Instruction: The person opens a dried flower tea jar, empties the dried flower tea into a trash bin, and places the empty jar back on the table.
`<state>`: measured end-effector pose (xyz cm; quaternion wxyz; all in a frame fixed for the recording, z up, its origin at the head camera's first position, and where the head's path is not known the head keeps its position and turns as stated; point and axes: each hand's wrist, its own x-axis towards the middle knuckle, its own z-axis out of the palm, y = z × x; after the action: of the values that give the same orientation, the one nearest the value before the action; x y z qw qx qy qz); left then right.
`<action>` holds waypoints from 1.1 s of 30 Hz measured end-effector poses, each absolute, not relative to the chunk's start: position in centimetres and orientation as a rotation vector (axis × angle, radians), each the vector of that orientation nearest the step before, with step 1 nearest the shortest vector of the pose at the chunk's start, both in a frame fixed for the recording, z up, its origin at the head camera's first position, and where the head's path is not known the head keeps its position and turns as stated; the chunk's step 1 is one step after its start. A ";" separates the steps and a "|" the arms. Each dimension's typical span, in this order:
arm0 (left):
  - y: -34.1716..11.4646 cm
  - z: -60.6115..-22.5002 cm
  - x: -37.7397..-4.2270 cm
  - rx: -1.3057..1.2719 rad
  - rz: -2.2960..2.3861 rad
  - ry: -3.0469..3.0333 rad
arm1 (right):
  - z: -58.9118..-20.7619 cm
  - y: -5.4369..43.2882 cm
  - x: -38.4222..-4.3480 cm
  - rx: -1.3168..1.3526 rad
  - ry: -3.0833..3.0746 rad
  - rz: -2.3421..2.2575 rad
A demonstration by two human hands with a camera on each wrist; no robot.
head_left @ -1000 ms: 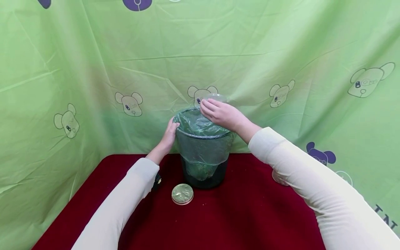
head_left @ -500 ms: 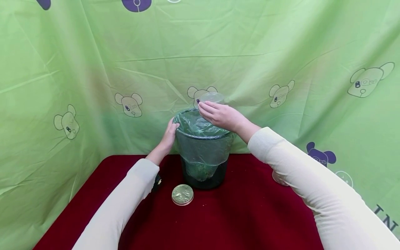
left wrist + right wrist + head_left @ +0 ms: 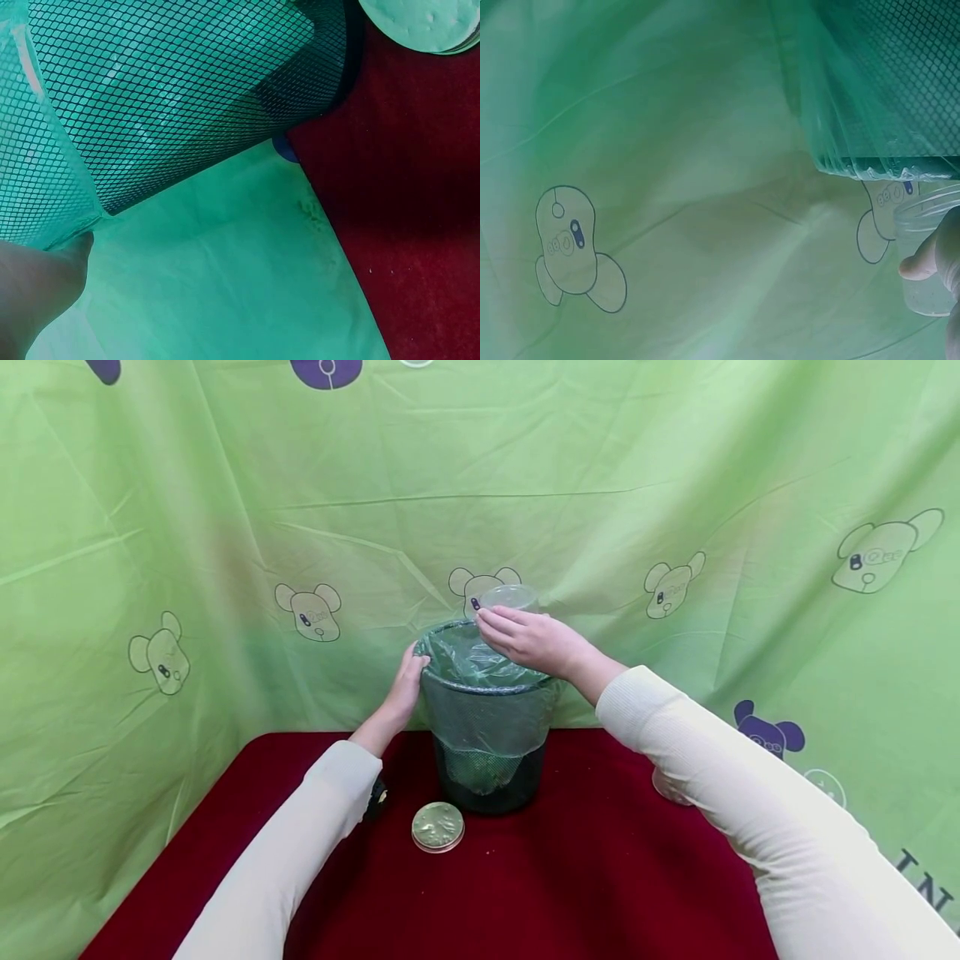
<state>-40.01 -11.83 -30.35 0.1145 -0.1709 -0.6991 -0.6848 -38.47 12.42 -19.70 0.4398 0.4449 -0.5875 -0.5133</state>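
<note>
A black mesh waste bin (image 3: 491, 768) lined with a thin green bin bag (image 3: 487, 722) stands on the table. My left hand (image 3: 405, 685) grips its rim at the left, the bag's folded edge under the thumb. Over the bin's opening, my right hand (image 3: 528, 639) holds a clear plastic jar (image 3: 510, 599). In the right wrist view the jar (image 3: 928, 292) is upside down, its threaded mouth towards the bin and the thumb across its side. Fingers hide part of the jar in the head view. The bin's mesh wall (image 3: 172, 97) fills much of the left wrist view.
On the dark red tablecloth (image 3: 585, 877), a round gold lid (image 3: 438, 825) lies in front of the bin. Partly behind my right sleeve is a clear round object (image 3: 670, 787). A green cloth backdrop (image 3: 360, 510) with cartoon bears hangs behind and at both sides.
My right hand has dropped slightly and shifted a little left with the jar, and more of the jar's round end shows. The left hand keeps its grip on the rim.
</note>
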 end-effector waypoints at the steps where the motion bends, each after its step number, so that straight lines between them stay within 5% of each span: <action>1: -11.8 -30.4 -40.0 -0.502 -2.007 -2.048 | -19.7 12.4 -38.5 1.106 -1.457 -1.270; 33: -11.8 -30.1 -39.9 -0.519 -2.008 -2.045 | -19.2 12.7 -37.8 1.126 -1.458 -1.262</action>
<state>-39.91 -11.85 -30.06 0.1142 -0.1771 -0.6974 -0.6850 -37.85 12.74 -19.24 0.4390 0.4531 -0.5866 -0.5078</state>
